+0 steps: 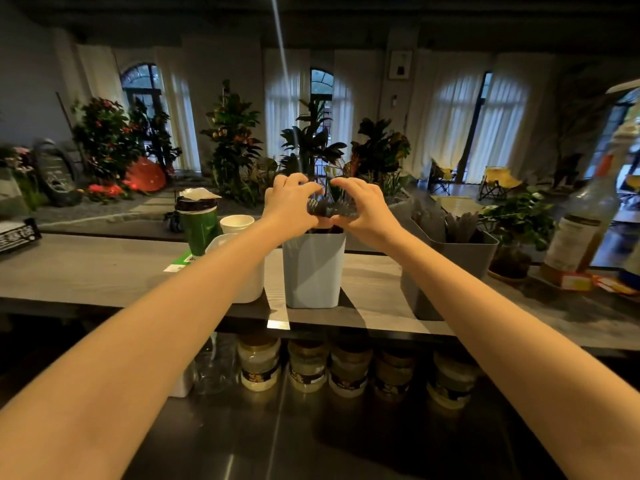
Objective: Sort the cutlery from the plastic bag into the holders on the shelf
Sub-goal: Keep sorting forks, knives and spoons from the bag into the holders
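A light blue holder (313, 270) stands on the grey shelf (86, 271). Above its mouth both my hands close round a bunch of black plastic forks (330, 208), tines up, lower ends inside the holder. My left hand (289, 206) grips the bunch from the left, fingers curled over the top. From the right, my right hand (363, 206) grips it too. A dark grey holder (450, 251) to the right contains more dark cutlery (446, 225). A white holder (242, 271) stands left of the blue one, partly behind my left forearm. No plastic bag is visible.
On the shelf: a green cup with a black lid (198, 223), a white paper cup (237, 223), a paper strip (276, 292), a potted plant (516, 233) and a tall bottle (581, 230) at the right. Several jars (308, 370) stand beneath the shelf, behind a steel counter (311, 438).
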The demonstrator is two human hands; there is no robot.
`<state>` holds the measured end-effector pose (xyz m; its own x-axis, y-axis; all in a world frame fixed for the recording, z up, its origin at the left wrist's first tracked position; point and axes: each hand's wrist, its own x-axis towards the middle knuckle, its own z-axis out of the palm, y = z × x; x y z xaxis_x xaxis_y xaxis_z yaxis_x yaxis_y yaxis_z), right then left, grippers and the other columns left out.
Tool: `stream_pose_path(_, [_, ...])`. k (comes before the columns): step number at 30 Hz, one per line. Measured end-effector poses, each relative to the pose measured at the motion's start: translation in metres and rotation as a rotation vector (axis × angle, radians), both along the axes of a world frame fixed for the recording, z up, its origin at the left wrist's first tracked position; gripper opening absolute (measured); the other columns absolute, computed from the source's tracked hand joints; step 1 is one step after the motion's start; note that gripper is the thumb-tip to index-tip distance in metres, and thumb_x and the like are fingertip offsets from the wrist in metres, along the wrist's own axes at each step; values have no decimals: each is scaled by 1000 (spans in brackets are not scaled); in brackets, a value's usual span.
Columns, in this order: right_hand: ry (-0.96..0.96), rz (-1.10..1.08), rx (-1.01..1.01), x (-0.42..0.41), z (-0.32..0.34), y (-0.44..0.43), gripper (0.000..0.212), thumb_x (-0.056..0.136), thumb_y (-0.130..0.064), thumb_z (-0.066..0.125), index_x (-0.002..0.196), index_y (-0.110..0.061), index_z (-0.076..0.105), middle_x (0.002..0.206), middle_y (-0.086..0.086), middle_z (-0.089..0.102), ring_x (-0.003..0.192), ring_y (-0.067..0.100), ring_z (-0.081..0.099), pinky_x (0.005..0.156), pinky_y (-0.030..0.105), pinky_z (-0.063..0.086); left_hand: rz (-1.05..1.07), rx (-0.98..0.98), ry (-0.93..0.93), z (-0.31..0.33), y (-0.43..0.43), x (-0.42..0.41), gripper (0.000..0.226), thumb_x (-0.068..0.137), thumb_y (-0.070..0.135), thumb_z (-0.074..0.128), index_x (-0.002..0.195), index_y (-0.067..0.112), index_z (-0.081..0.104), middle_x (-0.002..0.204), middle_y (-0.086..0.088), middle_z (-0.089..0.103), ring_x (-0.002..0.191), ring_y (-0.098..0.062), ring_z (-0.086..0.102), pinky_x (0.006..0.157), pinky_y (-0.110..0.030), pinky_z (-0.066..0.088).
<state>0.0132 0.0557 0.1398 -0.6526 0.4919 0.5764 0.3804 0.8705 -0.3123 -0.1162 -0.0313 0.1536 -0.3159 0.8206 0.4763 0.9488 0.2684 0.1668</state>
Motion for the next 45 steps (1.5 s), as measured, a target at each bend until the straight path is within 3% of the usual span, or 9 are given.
stream_pose_path(5, [-211, -15, 8, 19, -5, -7, 57, 93, -20, 56, 145, -26, 33, 154, 1, 25, 139, 28, 14, 112, 39, 18, -30, -179, 52, -10, -8, -3, 94, 77, 57, 65, 148, 42, 6, 158, -4, -9, 141, -31, 3, 110, -48, 15])
stream_pose_path(8, [-293, -25, 136, 25, -5, -15, 57, 97, -18, 48, 148, -24, 24, 157, 0, 18, 140, 29, 13, 113, 41, 19, -96, -97, 286, -14, -11, -2, 78, 91, 58, 43, 149, 37, -3, 159, 1, -11, 143, -23, 3, 110, -46, 13])
stream_pose_path(13, [-440, -101, 127, 29, -2, -30, 52, 98, -27, 44, 147, -26, 27, 157, -1, 18, 140, 27, 11, 112, 39, 18, 40, -407, 537, -16, -19, 2, 68, 98, 50, 30, 150, 28, -8, 160, -2, -6, 145, -25, 2, 112, -52, 8])
stream_pose_path(18, [-73, 4, -45, 59, 5, -43, 38, 95, -22, 53, 132, -14, 51, 140, 6, 46, 131, 24, 36, 104, 31, 29, -121, -72, 66, 1, -37, 16, 59, 95, 54, 39, 145, 25, 33, 153, -1, 30, 138, -26, 25, 108, -48, 24])
stream_pose_path(22, [-76, 55, -111, 93, -4, -64, 28, 94, -16, 55, 120, -8, 61, 121, 7, 61, 96, 8, 50, 78, 13, 36, -429, 50, -483, 3, -62, 42, 42, 97, 42, 41, 114, 11, 64, 107, 1, 65, 93, -6, 58, 80, -19, 44])
stream_pose_path(26, [-99, 49, -257, 122, -23, -87, 24, 95, -22, 54, 114, -10, 63, 109, 7, 66, 89, 13, 55, 76, 22, 40, -503, -50, -658, -19, -80, 78, 42, 99, 40, 37, 104, 9, 67, 86, 8, 66, 73, -1, 58, 63, -9, 44])
stream_pose_path(33, [-34, -28, -581, 188, -79, -147, 26, 95, -24, 52, 114, -11, 64, 102, 1, 66, 92, 14, 61, 84, 27, 50, -529, -263, -726, -83, -122, 137, 32, 98, 41, 41, 104, 22, 66, 95, 6, 67, 83, -8, 62, 77, -24, 50])
stream_pose_path(36, [0, -36, -714, 225, -120, -183, 21, 95, -23, 52, 109, -14, 65, 88, -1, 66, 76, 6, 60, 69, 15, 49, -544, -344, -795, -130, -148, 168, 27, 97, 37, 45, 103, 21, 67, 94, 7, 68, 86, -8, 63, 79, -24, 51])
stream_pose_path(45, [-28, -178, -1136, 322, -275, -262, 21, 95, -13, 52, 80, -16, 65, 62, -6, 60, 56, 3, 55, 57, 17, 45, -622, -613, -1425, -268, -228, 260, 27, 99, 21, 45, 94, 7, 67, 80, -3, 66, 75, -10, 63, 73, -23, 52])
